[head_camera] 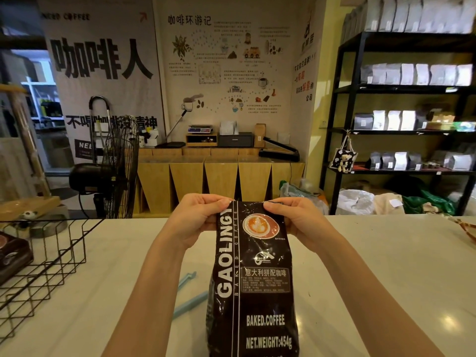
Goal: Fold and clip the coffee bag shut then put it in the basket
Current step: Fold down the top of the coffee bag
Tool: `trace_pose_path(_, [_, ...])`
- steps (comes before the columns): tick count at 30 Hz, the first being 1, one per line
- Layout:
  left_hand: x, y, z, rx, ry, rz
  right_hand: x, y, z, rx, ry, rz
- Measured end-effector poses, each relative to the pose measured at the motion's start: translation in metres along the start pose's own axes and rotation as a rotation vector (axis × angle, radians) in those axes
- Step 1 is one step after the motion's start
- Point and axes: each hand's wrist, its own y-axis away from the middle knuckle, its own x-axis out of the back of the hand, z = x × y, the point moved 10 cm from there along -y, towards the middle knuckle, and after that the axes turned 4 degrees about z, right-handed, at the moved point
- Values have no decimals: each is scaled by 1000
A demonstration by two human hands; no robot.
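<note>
At the near middle of the pale counter [373,266] stands the coffee bag [253,279], a dark foil pack held upright, its base running out of view at the bottom edge. Both hands grip its top edge: the left hand [198,217] pinches the left corner between thumb and fingers, and the right hand [293,219] pinches the right corner the same way. Each is closed narrowly on the bag, and the top strip looks flattened between them, apparently at the start of a fold.

Just left of the bag, lying flat on the counter and partly hidden behind it, is a light blue clip [189,296], a long thin bar. Further left sits the black wire basket [51,264], which already holds a dark packet.

Several things could spoil this. The foil looks stiff and glossy, so a loose fold would likely spring back once one hand lets go to fetch the clip. The bag is tall, full and narrow; released at the top, it could tip over, perhaps spilling if the mouth is open, though whether it is open cannot be told. An uneven fold, one corner lower than the other, would leave the clip biting only part of the width. The clip lies close to the bag, so a careless reach might knock it away.
</note>
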Motion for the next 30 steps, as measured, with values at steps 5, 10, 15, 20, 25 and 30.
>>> trace_pose_path(5, [-1,1,-2,-2,-33,-3,2,-1,4,8,-9,63])
trace_pose_path(10, [-2,5,-4,-4,-80,15,4,-4,13,-28,-39,97])
trace_pose_path(15, [8,11,-16,67,-137,109,3,-6,20,-60,-77,121])
trace_pose_path(20, [50,33,-36,12,-708,166,1,-6,22,-61,-80,120])
trace_pose_path(25, [77,67,-91,85,-1303,-55,-2,-7,21,-64,-86,113])
trace_pose_path(30, [92,80,-110,150,-1405,-45,-3,-7,22,-68,-88,115])
